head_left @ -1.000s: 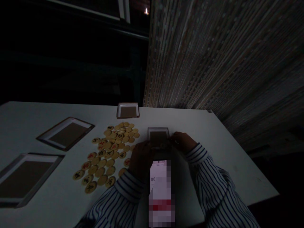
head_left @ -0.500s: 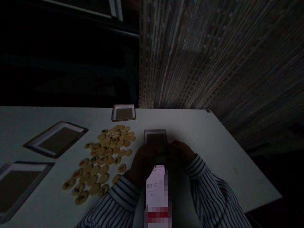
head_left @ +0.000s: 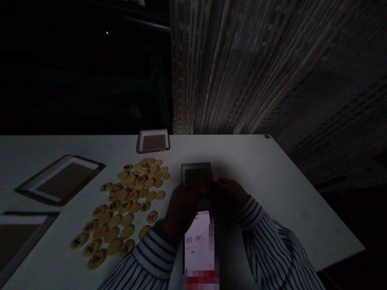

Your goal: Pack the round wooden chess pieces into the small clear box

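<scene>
In the dim head view my left hand (head_left: 181, 205) and my right hand (head_left: 231, 191) meet over the near edge of a small tray (head_left: 196, 165). Between their fingertips shows a round wooden Chinese chess piece (head_left: 204, 189); both hands are closed around its sides, though shadow blurs the fingertips. Just below the hands lies a phone (head_left: 196, 241) with a lit timer screen, partly covered by my left hand. Left of my left hand spreads a loose heap of Chinese chess pieces (head_left: 127, 219), some face up with red or black characters, others blank side up.
Another tray (head_left: 153, 150) stands at the table's far edge. Two more trays, one with its dark rim (head_left: 60, 203) near the heap and one cut off at the left (head_left: 33, 237), lie on the white table (head_left: 272, 193). A strand curtain (head_left: 229, 72) hangs behind.
The view has shifted slightly, so the trays and pieces sit further left. My hands stay together over the small tray, with the right fingers slightly nearer the left.
</scene>
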`<state>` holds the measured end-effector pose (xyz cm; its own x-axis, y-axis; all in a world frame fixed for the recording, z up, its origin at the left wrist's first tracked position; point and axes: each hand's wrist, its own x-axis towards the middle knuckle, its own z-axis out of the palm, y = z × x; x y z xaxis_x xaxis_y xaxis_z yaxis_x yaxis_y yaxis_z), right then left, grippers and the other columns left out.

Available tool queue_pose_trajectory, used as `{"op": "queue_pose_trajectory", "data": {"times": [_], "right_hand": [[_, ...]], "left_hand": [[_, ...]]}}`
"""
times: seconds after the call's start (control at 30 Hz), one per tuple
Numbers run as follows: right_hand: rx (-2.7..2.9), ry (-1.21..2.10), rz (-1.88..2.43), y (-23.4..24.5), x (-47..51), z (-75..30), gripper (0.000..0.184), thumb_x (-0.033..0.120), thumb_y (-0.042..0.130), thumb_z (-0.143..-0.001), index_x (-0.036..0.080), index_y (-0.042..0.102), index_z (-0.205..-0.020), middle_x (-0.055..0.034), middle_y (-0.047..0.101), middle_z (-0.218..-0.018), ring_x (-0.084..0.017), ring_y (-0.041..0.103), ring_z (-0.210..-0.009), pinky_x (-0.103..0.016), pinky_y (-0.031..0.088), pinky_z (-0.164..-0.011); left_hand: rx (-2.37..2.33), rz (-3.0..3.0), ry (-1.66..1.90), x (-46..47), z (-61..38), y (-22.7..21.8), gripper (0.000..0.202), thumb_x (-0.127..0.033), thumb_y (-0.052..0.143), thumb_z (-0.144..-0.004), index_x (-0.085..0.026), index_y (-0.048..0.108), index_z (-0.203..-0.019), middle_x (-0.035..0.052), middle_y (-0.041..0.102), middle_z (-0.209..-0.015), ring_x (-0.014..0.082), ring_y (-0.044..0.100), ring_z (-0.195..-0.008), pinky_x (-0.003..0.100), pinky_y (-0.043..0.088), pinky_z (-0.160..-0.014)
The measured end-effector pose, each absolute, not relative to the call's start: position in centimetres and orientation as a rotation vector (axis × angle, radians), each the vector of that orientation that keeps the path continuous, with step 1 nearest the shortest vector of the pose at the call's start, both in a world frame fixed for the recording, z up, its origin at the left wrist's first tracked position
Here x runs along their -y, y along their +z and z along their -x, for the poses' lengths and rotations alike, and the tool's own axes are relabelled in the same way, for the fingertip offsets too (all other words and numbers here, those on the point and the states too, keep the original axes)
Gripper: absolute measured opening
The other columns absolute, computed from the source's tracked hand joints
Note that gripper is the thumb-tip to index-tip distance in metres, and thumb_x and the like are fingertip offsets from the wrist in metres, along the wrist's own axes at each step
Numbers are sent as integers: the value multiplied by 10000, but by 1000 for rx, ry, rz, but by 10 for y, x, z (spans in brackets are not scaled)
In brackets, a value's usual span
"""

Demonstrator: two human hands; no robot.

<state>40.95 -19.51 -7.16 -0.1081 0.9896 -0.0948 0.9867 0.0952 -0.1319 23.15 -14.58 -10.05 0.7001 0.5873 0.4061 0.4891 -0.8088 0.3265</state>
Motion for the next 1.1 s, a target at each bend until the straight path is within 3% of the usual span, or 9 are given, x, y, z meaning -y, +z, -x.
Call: {"op": "queue_pose_trajectory", "data": {"times": [0.6, 1.1], "right_hand": [[2369, 223, 2068, -70, 194, -407, 251, 326, 446, -805, 208, 547, -1002, -70, 575, -909, -149, 530, -770, -280, 347, -666], [2368, 250, 2119, -66, 195, -404, 303, 328, 471, -780, 217, 512, -1059, -69, 572, -934, -181, 532, -831, -304, 339, -709]], "left_hand": [[-878, -2692, 725, 146, -233, -96, 275, -105, 430, -775, -192, 574, -991, 62, 620, -938, 205, 528, -891, 393, 399, -832], [-889, -2715, 749, 146, -233, -96, 233, -135, 438, -791, -177, 577, -974, 70, 619, -935, 204, 531, -882, 392, 406, -819]]}}
